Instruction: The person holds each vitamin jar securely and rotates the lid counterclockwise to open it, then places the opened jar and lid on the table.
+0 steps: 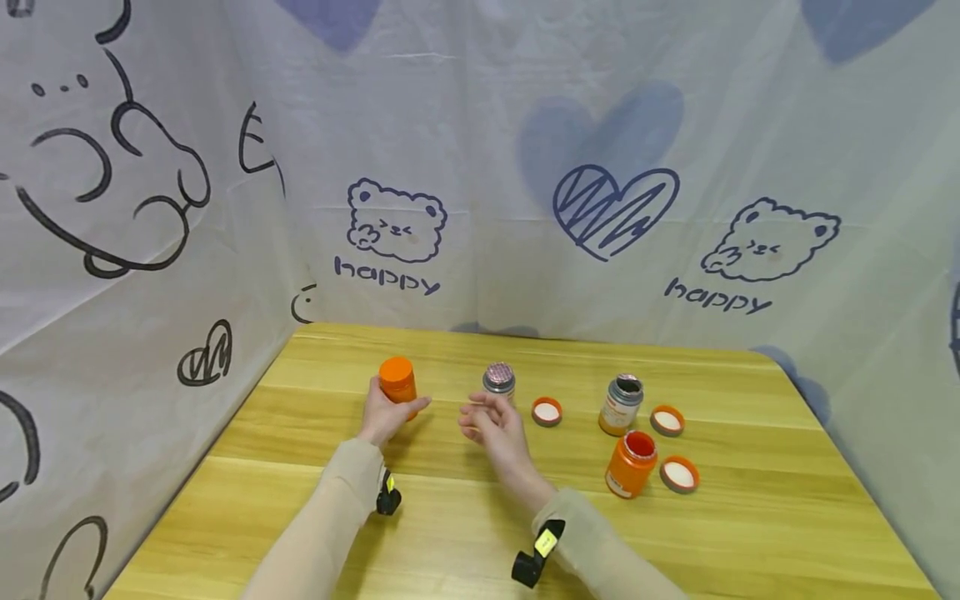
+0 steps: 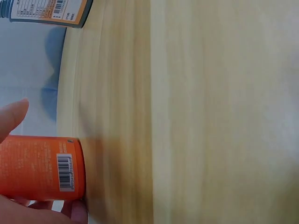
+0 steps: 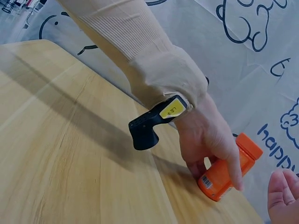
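An orange jar with its orange lid on stands upright on the table at the left. My left hand is at its side, fingers along the jar and thumb held away from it. A barcode label shows on the jar in the left wrist view. My right hand hovers with loosely bent fingers and nothing in them. Just behind it stands a grey jar with a foil seal, partly hidden by the fingers. An upturned orange-rimmed lid lies to its right.
To the right stand an uncovered grey-and-orange jar and an uncovered orange jar. Beside them lie two upturned lids, the farther lid and the nearer lid. A printed cloth hangs behind the wooden table.
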Demonstrator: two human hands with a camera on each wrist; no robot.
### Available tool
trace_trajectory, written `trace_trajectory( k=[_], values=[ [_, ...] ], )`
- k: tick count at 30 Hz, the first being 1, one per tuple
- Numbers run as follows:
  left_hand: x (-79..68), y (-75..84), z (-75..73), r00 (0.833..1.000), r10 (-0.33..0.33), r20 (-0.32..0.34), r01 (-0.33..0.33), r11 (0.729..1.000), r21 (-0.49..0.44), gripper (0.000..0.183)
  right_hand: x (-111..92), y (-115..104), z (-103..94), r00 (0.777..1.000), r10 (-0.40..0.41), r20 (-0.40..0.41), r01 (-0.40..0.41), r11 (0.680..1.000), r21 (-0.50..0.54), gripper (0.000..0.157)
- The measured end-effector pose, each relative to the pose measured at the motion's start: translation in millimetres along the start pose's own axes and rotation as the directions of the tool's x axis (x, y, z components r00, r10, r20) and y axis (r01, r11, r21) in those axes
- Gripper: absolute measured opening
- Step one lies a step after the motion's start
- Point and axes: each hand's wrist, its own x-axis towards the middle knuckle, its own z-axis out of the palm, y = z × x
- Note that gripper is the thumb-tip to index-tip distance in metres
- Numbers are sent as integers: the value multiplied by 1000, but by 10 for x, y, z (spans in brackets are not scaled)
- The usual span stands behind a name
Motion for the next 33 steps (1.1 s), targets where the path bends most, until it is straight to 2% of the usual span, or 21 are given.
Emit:
trace_trajectory(
  k=[6, 13, 24, 30, 33],
  values=[
    [3, 0, 24, 1000, -1, 7, 1, 1000, 16, 77, -14, 53, -35, 1000, 23, -8, -23, 1000, -4, 33],
    [-1, -2, 37, 999, -12, 34, 11, 999, 39, 58, -49, 98, -82, 1000, 23, -11, -23, 1000, 4, 30],
    [-69, -39, 52, 994, 97, 57, -103, 989, 106, 52, -68, 128, -153, 998, 47, -32, -47, 999, 4, 31],
    [-159, 27, 25, 984, 167, 64, -174, 975, 138, 47, -31, 114, -189, 998, 47, -43, -47, 999, 3, 27],
    [-204, 66, 9, 976, 200, 85, -210, 969, 132, 43, -4, 92, -218, 999, 20, -36, -22, 999, -39, 25]
  ],
)
